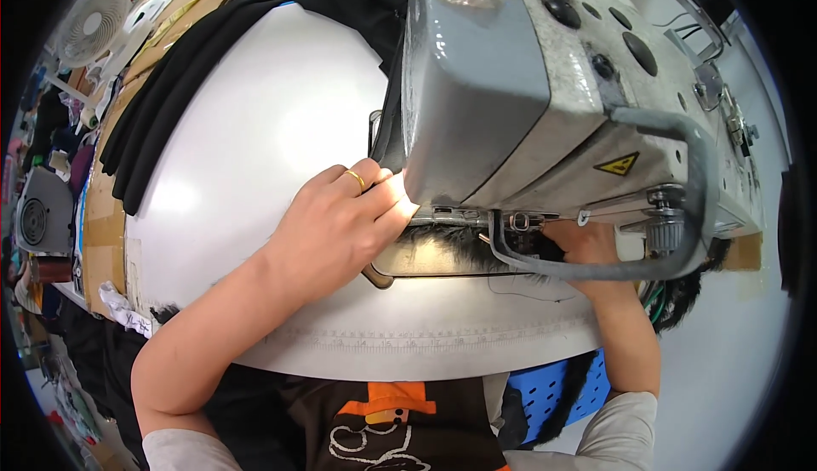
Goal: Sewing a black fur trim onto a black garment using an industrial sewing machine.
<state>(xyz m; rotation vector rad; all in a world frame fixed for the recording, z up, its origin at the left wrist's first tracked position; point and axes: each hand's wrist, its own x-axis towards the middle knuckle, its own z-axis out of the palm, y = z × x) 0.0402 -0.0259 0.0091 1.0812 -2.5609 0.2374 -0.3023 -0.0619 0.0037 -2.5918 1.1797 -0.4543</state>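
Note:
A large grey and white sewing machine (485,88) stands over a white worktable (255,114). My left hand (340,220), with a gold ring, has its fingers curled down onto black fabric (390,135) at the left of the machine head. Those fingertips are partly hidden by the machine. Black furry trim (459,237) lies along the metal plate (425,258) under the head. Right of the plate, my right hand (587,250) is closed at the end of the furry trim, partly covered by a bent grey guard bar (698,182).
More black fabric (170,114) drapes around the table's far left edge. A printed ruler scale (408,335) runs along the near edge. Below right sits a blue perforated basket (545,394) with a furry strip hanging over it. A white fan (94,24) stands at far left.

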